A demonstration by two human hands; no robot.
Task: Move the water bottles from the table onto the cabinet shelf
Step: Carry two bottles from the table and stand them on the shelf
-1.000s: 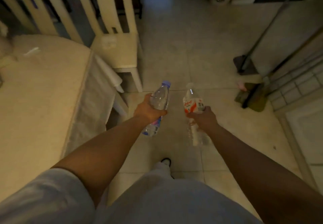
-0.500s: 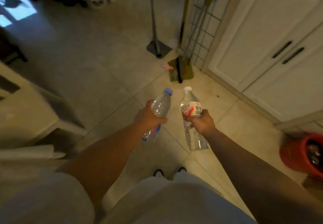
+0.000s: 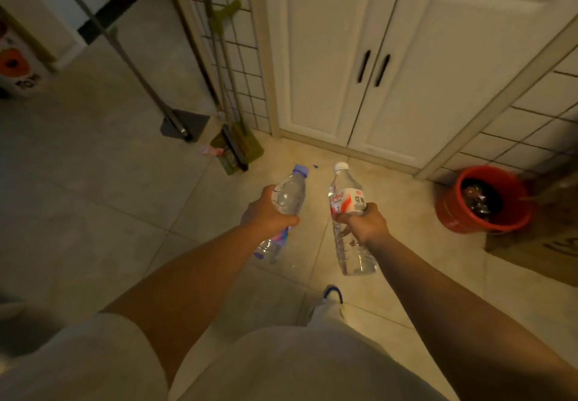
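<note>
My left hand grips a clear water bottle with a purple cap around its middle, cap pointing away from me. My right hand grips a second clear bottle with a white cap and a red-and-white label, held nearly upright. Both bottles hang over the tiled floor at waist height, side by side and apart. Straight ahead stands a white cabinet with two doors, both closed, and two dark handles. Its shelf is hidden behind the doors.
A broom and green dustpan lean against a wire grid left of the cabinet, beside a flat mop. A red bucket and a cardboard box sit on the floor at right. My shoe shows below.
The view has swung from the table and chair round to the cabinet, which now faces me and is closer. Both hands keep the same hold on their bottles.
</note>
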